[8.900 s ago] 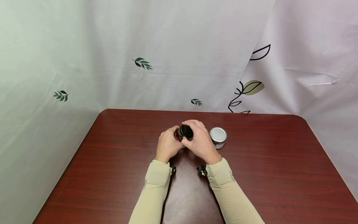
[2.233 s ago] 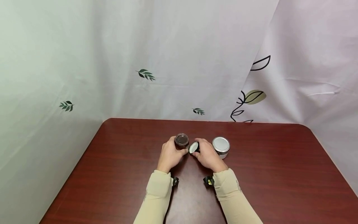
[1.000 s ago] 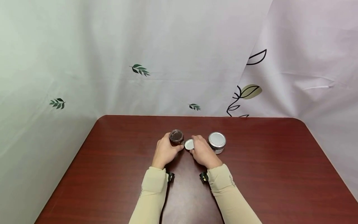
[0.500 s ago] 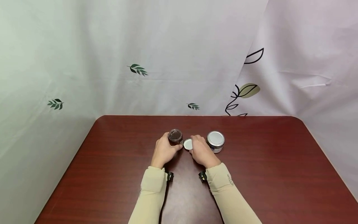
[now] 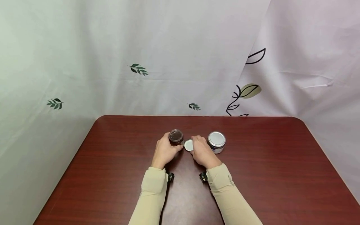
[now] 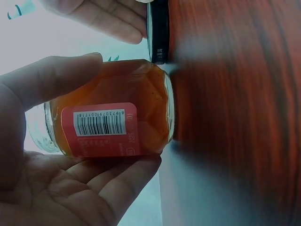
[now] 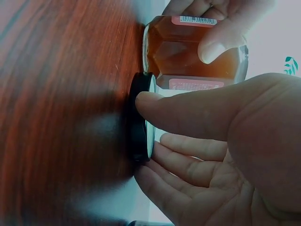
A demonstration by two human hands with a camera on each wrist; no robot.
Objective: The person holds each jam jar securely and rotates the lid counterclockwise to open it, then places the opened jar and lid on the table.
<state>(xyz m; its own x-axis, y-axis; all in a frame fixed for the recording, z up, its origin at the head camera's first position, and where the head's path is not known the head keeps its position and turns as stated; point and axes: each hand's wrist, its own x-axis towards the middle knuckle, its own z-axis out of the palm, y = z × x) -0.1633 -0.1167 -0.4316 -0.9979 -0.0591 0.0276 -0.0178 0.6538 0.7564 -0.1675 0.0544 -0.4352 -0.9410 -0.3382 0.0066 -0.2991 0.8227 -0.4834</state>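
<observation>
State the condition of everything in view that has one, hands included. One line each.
Glass jar: open, upright on the table, amber inside.
Black lid: off the jar, lying white underside up.
Silver-lidded container: closed, upright.
Left hand: holding the jar, thumb and fingers round its sides.
Right hand: pinching the lid by its rim.

Left grip (image 6: pixel 44 183) | holds amber jar (image 6: pixel 115 92) (barcode label (image 6: pixel 100 129)) | black lid (image 6: pixel 160 35) beside
</observation>
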